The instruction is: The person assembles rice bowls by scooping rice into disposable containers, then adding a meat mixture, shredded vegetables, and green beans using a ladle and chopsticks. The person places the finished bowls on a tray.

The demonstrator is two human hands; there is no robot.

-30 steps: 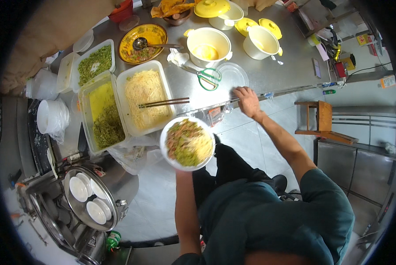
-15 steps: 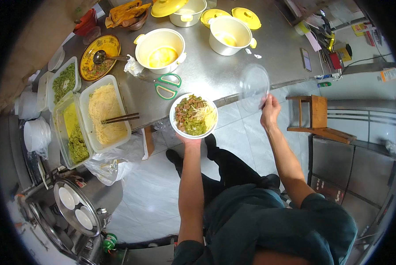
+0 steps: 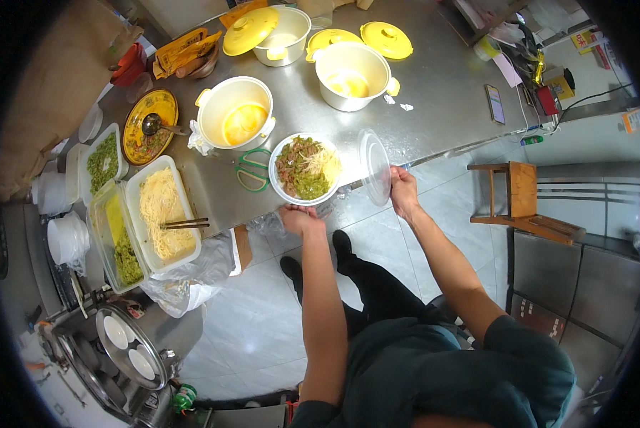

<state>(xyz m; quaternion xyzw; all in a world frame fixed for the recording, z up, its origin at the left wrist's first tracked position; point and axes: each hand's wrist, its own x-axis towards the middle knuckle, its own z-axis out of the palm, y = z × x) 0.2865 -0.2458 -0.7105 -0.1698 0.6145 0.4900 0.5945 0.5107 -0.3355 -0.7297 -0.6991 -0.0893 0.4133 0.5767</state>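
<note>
My left hand (image 3: pixel 303 220) is at the near underside of a white bowl (image 3: pixel 274 187), its fingers curled against it and partly hidden. Shredded meat, chopped green vegetables and pale yellow shreds fill the bowl, which sits at the table's near edge; whether it rests fully on the metal cannot be told. To the right, my right hand (image 3: pixel 404 191) pinches the rim of a clear round plastic lid (image 3: pixel 374 168), tilted and a little apart from the bowl. Green-handled scissors (image 3: pixel 252 171) lie just left of the bowl, partly covered by it.
On the metal table (image 3: pixel 434 107) stand cream pots (image 3: pixel 235 113) with yellow lids (image 3: pixel 386 40). At left are a noodle container (image 3: pixel 164 203) with chopsticks (image 3: pixel 186 224), tubs of chopped greens (image 3: pixel 103 162) and a yellow plate (image 3: pixel 151 118) with a ladle. A wooden chair (image 3: pixel 522 189) stands right.
The bowl has moved forward over the table, up to the scissors, and my left hand shows more at its near side. My right hand has brought the lid left and closer to the bowl.
</note>
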